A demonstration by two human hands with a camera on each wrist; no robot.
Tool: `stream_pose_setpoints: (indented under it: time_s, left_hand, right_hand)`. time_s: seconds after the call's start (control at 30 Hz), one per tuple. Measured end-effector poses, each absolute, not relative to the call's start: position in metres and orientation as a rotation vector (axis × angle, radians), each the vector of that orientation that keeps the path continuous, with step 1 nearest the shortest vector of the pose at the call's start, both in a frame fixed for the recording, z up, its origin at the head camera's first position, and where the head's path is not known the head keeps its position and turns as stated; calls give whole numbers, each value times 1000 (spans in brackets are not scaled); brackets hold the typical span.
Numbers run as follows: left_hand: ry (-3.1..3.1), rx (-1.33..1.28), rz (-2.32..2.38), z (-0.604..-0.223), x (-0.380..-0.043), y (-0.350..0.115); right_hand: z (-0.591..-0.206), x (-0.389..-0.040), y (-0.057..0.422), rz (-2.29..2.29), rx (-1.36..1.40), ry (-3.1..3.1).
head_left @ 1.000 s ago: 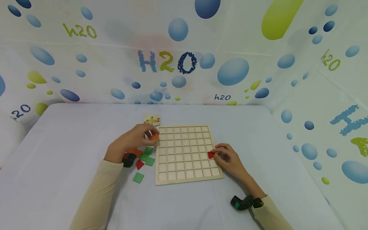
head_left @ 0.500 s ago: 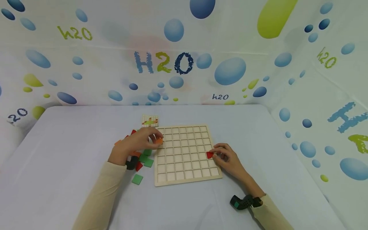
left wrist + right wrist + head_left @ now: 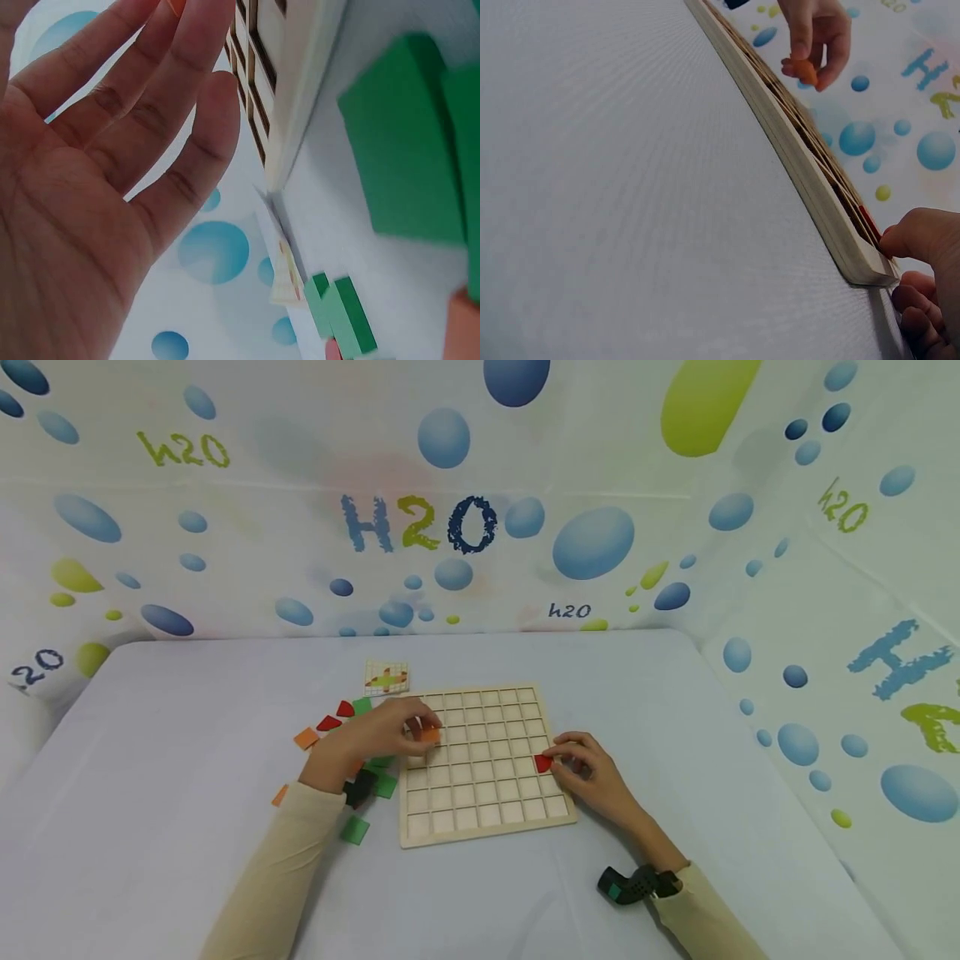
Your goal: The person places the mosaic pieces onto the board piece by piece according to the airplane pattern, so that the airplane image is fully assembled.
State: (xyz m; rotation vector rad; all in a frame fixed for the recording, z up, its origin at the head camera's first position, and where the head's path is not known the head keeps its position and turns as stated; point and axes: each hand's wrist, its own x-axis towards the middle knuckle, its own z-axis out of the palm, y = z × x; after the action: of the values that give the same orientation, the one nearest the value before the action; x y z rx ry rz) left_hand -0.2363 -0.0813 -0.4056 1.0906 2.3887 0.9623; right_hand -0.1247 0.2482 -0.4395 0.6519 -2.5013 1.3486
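A wooden grid board (image 3: 489, 832) lies on the white table. Above its left columns, my left hand (image 3: 378, 728) pinches an orange tile (image 3: 430, 736) between thumb and fingers; the left wrist view shows only a corner of that tile at the top. At the board's right side, my right hand (image 3: 592, 774) has thumb and forefinger on a small red tile (image 3: 542, 763) with a curved edge, in the right column. In the right wrist view the thumb tip meets the red tile (image 3: 868, 223) by the rim, other fingers curled below it.
Left of the board lie several loose tiles: green (image 3: 355, 830), red (image 3: 330, 723) and orange (image 3: 306, 738), some hidden under my left wrist. A small pattern card (image 3: 386, 677) lies behind the board. A printed cloth (image 3: 300, 485) hangs behind the table.
My left hand has carried the orange tile rightward from the board's left edge to over its cells. The right hand stays at the red tile. The view has shifted slightly.
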Motion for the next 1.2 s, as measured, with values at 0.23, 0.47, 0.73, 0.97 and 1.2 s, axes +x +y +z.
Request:
stream_pose_setpoints:
  time_s: [0.23,0.47,0.73,0.97,1.2]
  left_hand:
    - [2372,1143,944,-406,-237,-68]
    - [2363,1215,912,-409,-239,-57]
    - [2333,1248,890,-407,-238,-43]
    - [2324,1258,887,-409,-236,-32]
    - [2334,1253,866,-409,-234,-23]
  right_hand:
    - [-441,-125,250,1359,660,-2497]
    - [-445,-127,251,1365,665,-2480]
    - [-444,-127,252,1384,657,-2491]
    - [-444,-128,252,1389,663,-2493]
    - [-443,-127,251,1362,668,-2473]
